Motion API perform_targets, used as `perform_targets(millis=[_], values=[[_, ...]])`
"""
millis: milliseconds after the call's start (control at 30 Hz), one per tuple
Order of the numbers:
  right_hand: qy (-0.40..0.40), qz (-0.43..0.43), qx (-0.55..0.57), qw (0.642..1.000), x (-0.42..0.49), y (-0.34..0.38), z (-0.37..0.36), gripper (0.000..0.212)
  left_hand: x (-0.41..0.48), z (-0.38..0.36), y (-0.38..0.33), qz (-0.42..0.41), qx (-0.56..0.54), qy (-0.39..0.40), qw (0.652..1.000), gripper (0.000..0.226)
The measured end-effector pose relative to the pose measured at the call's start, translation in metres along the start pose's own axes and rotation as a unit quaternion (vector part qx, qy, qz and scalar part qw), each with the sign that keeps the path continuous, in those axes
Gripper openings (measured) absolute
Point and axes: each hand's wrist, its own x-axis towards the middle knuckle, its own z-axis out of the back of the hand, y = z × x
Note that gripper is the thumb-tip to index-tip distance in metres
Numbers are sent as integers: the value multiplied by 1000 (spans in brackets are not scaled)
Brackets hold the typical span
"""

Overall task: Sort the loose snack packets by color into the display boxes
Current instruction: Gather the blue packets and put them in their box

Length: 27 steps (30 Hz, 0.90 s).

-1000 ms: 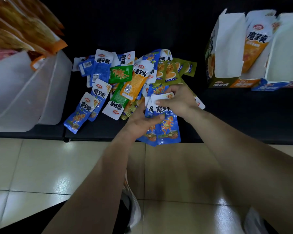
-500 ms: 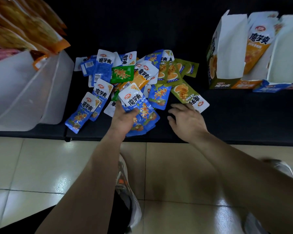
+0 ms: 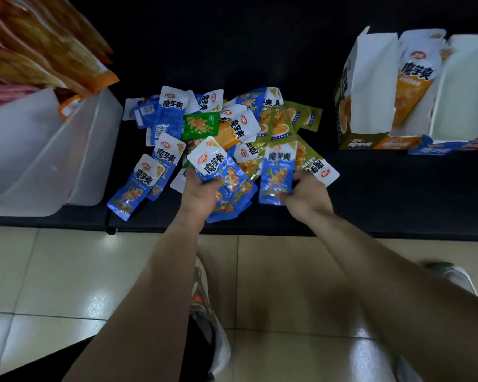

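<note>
Change: your right hand, empty half a second ago, now pinches a single blue packet.
Stack: your left hand grips the blue stack, long axis tilted, logo end up-left.
Packet axis: runs away from you, logo end far, at the pile near-right edge.
Room: bare shelf between pile and display boxes at right.

snack packets: glossy plastic film. display boxes: matt card. surface: matt black. floor tiles: glossy. bin, left of frame: frosted plastic.
</note>
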Motion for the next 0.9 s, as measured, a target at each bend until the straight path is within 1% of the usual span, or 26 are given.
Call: perform_targets(millis=[67,100,167,267,333,367,433,500,567,667,767,833,900], values=[[24,-22,-38,999,-11,-18,15,32,-2,-5,-1,3,3,14,1000,40],[24,-32,-35,999,-14,-23,19,29,-5,-8,-1,6,5,22,1000,39],[2,-32,-7,999,-14,-23,23,28,-10,-13,0,9,15,29,999,37],[-37,-5,40,998,-8,-10,16,34,-15,-15,2,12,5,38,999,35],[-54,-1,106,993,-7,-6,10,32,-16,-15,0,22,-7,40,999,34],[-56,7,159,986,-9,-7,9,30,-16,-15,-1,32,-17,39,999,34],[-46,26,277,959,-16,-13,11,23,-16,-18,-4,54,-38,40,997,30],[-28,32,345,938,-25,-17,16,30,-16,-22,-6,58,-39,49,996,24],[-17,36,337,941,-26,-17,20,28,-17,-26,-6,52,-34,60,996,22],[-23,29,285,958,-17,-14,27,23,-19,-28,-5,36,-26,72,996,26],[-37,12,309,950,-13,-7,34,24,-19,-25,-5,22,-18,79,997,27],[-4,22,325,945,-16,0,32,19,-19,-24,-6,21,-5,99,995,28],[39,44,286,957,-16,2,22,8,-21,-28,-7,15,9,141,990,28]])
